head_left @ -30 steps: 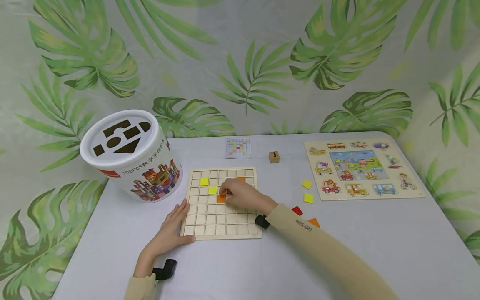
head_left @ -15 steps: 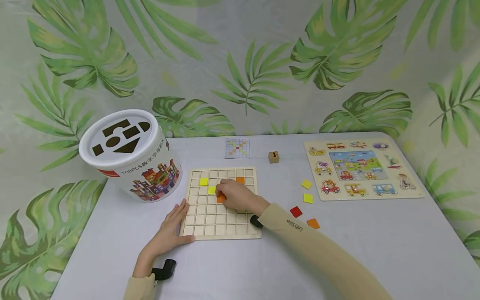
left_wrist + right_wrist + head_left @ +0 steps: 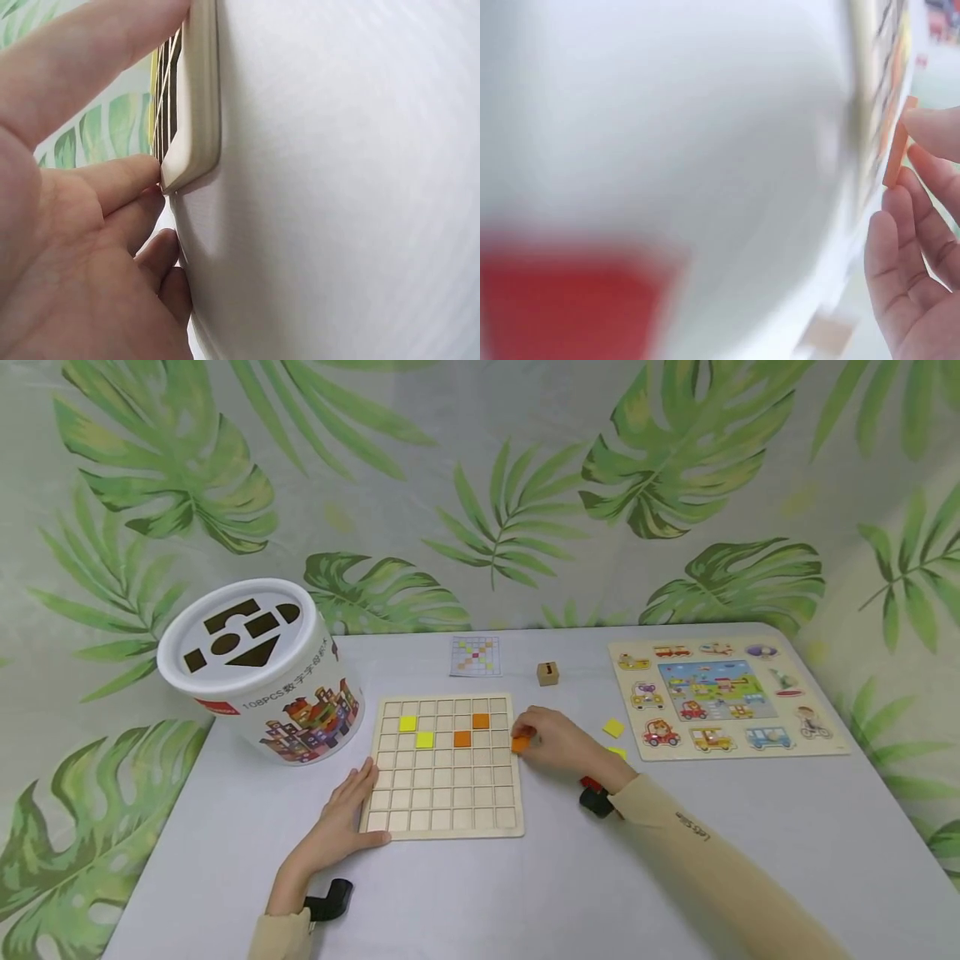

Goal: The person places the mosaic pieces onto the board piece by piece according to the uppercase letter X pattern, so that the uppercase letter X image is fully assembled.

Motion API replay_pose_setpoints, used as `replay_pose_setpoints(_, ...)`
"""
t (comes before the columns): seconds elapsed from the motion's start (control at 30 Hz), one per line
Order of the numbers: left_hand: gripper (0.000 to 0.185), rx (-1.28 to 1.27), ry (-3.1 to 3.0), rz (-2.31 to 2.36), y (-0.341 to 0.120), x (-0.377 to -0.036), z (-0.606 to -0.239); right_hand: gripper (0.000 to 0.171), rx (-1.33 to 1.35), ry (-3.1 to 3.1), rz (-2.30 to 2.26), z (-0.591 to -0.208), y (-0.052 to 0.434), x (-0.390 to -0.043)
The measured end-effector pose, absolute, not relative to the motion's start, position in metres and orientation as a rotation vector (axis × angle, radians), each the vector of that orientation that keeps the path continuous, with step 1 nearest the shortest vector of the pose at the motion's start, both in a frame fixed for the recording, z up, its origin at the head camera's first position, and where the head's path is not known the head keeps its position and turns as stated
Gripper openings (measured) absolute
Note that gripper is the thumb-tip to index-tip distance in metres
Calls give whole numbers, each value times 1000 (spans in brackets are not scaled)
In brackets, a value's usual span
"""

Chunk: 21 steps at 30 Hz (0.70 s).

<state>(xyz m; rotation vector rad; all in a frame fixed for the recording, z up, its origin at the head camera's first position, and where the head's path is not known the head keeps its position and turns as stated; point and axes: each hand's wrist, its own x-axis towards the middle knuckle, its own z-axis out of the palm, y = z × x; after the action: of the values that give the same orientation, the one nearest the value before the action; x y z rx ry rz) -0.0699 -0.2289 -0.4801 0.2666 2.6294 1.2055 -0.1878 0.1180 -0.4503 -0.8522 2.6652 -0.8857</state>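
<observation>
2 hands at grid board point(image 3: 442, 814): left hand point(image 3: 341, 827) flat, fingers straight against board corner; right hand point(image 3: 558, 745) pinches orange tile point(image 3: 520, 744) beside board's right edge.

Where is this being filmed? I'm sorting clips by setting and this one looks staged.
Probably a staged play or recording corner, not a lived-in room: a leaf-print backdrop hangs behind a grey table holding a shape-sorter tub, a wooden grid board and a vehicle puzzle.

Beige long sleeves point(image 3: 720, 868), black wrist cameras point(image 3: 330, 900).
</observation>
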Motion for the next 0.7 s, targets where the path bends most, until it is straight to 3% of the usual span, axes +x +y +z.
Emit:
replay_pose_setpoints(0.37, 100, 279, 2630, 1220, -230, -69, -482, 20, -815, 2644, -973, -455, 195, -172)
replay_pose_setpoints(0.7, 100, 268, 2629, 1216, -230, -70, -485, 28, -817, 2545, -904, -461, 223, -145)
